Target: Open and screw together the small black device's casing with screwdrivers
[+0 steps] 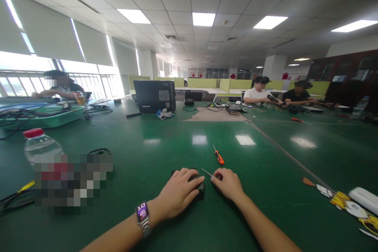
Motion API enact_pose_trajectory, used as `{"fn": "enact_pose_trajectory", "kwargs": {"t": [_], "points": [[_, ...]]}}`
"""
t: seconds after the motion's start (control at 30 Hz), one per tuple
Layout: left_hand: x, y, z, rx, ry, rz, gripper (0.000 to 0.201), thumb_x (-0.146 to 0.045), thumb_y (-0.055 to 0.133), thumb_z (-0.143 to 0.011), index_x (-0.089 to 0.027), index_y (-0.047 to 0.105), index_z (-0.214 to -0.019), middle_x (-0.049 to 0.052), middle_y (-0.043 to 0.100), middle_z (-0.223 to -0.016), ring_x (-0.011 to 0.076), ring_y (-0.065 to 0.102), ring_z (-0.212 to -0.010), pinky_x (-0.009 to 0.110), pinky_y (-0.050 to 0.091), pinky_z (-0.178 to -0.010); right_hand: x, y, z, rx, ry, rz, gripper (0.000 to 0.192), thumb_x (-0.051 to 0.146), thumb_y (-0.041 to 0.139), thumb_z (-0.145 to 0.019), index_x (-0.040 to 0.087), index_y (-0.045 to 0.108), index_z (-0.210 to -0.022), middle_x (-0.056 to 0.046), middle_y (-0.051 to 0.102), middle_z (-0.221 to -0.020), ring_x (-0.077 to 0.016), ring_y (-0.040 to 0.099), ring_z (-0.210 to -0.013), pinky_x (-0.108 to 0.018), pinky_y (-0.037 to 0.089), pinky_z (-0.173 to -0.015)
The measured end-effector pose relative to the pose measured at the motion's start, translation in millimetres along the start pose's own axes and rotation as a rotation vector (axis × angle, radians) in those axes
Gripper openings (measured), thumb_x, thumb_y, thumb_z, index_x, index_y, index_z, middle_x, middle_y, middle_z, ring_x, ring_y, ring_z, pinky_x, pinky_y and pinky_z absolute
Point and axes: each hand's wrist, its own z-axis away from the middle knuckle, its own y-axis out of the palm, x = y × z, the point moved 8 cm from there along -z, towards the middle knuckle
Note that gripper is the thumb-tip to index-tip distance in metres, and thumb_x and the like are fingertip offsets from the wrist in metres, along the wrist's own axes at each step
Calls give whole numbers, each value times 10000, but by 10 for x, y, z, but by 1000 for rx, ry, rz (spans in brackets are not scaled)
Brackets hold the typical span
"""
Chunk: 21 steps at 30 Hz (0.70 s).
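My left hand (183,191) lies over a small black box-like device (201,193), its fingers bent across the top and gripping it against the table. Most of the device is hidden under that hand, so its exact kind does not show. Just to the right, my right hand (227,183) is closed around a small screwdriver (207,172). Its thin metal shaft points up and left toward the device; the handle is hidden in the fingers. Beyond my hands lies an orange-and-black screwdriver (219,157), touched by neither hand.
A water bottle (41,145) with a red cap stands left, near a green basket (59,117) of cables. A black computer case (155,96) and gloves (164,114) are farther back. Yellow-and-white items (344,201) lie right. Other people sit at the table's far sides.
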Motion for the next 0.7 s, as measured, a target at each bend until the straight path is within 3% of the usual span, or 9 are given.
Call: {"fn": "enact_pose_trajectory", "kwargs": {"t": [0.27,0.4,0.57,0.7], "points": [[-10,5,-65,54,62,22,376,-296,421,-974,-274,464,-1346,63,596,-1249,246,529,-1125,399,408,-954,-1,-14,7,-16,0,-8,174,381,591,-801,248,699,-830,-2,679,-805,-182,588,-827,-268,337,-709],[15,20,-45,24,88,76,380,-292,415,-976,-258,463,-1351,71,584,-1280,237,524,-1170,394,410,-992,-4,-6,3,-10,8,0,179,386,585,-809,254,702,-840,-4,680,-811,-184,589,-831,-268,338,-706],[80,31,1,-38,55,161,384,-267,379,-990,-261,442,-1369,54,550,-1344,219,483,-1236,398,365,-1056,-3,-1,0,-12,2,-2,173,382,586,-807,257,702,-834,-2,680,-805,-183,586,-819,-266,330,-690],[53,1,-37,10,22,167,355,-249,400,-977,-269,468,-1325,34,576,-1300,214,492,-1216,390,361,-1053,-7,-6,5,-32,-3,-9,172,384,583,-806,259,700,-823,1,678,-800,-181,582,-812,-264,319,-678]]}}
